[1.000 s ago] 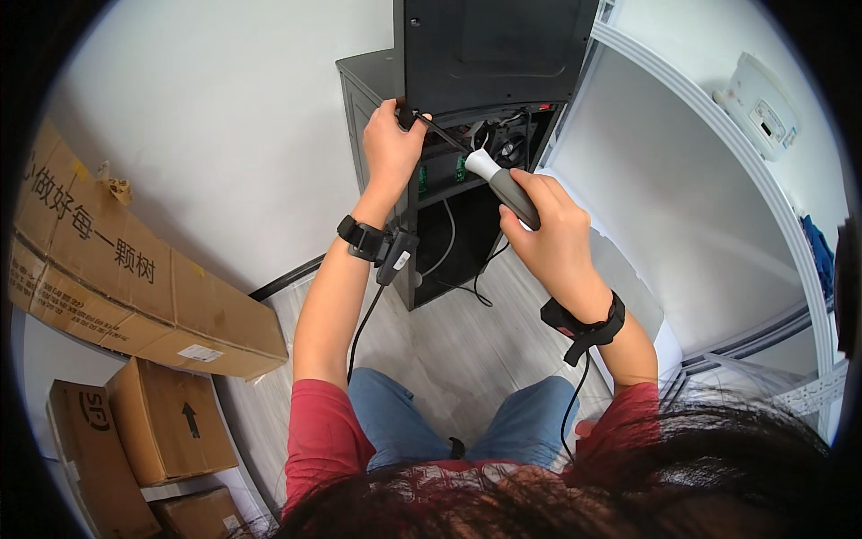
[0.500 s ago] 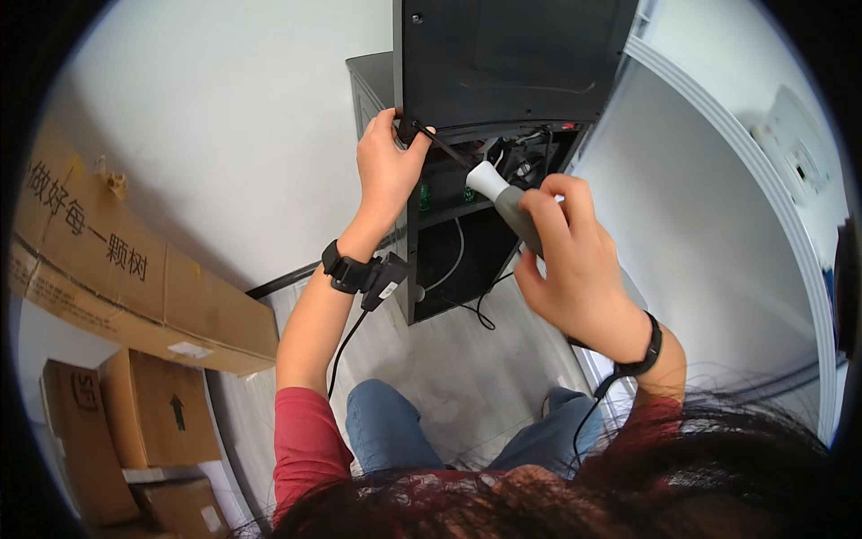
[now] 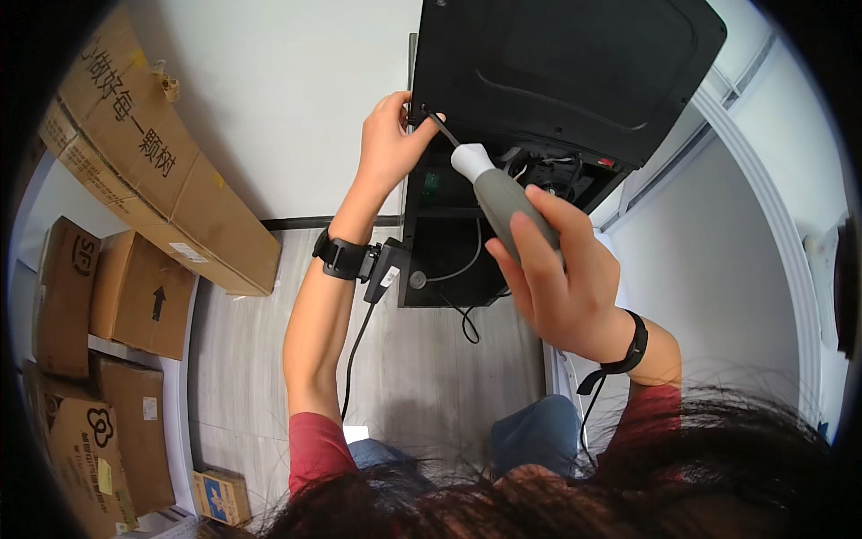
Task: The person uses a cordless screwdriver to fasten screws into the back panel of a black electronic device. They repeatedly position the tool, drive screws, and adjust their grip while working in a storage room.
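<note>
My right hand (image 3: 575, 292) is wrapped around the grey handle of a screwdriver (image 3: 507, 198) with a white collar. Its dark shaft points up and left to the lower left corner of a black panel (image 3: 575, 72), where the very tip is hard to make out. At that corner my left hand (image 3: 386, 148) grips the panel's edge, its thumb beside the shaft and its fingers partly hidden behind the edge. Below the raised panel stands an open black cabinet (image 3: 440, 202). Wiring (image 3: 552, 175) and dark parts show inside it.
Long cardboard boxes (image 3: 211, 225) lean at the left, above several smaller cartons (image 3: 144, 310). A black cable (image 3: 469, 325) lies on the floor by the cabinet. White-framed panels (image 3: 736, 234) stand to the right. Cords hang from bands on both my wrists.
My view has shifted, so the panel and cabinet sit at a different angle and more of the cartons shows. Both hands keep their holds at the panel corner and on the screwdriver.
</note>
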Action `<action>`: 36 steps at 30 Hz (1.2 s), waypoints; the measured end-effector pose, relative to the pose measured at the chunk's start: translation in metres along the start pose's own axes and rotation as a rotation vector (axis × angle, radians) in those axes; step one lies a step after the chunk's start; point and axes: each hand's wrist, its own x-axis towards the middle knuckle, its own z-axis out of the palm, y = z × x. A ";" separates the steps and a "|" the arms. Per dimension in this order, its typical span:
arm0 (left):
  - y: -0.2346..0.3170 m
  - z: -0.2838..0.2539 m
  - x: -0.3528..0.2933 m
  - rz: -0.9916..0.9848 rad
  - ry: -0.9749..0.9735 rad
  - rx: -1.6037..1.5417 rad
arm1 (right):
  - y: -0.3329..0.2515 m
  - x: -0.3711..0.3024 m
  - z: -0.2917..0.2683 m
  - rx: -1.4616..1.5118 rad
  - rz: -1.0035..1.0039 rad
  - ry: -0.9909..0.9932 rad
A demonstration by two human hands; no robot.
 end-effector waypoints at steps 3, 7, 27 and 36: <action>0.002 -0.009 0.002 -0.051 -0.022 -0.045 | -0.006 -0.006 0.012 0.082 0.038 0.064; 0.006 -0.005 0.003 -0.083 -0.046 0.020 | 0.001 -0.002 0.005 0.069 0.069 0.060; 0.021 -0.006 -0.008 -0.064 0.076 0.060 | 0.013 -0.010 -0.005 0.019 0.081 0.228; 0.034 -0.011 -0.019 -0.112 0.102 0.077 | 0.008 -0.017 -0.021 0.008 0.092 0.039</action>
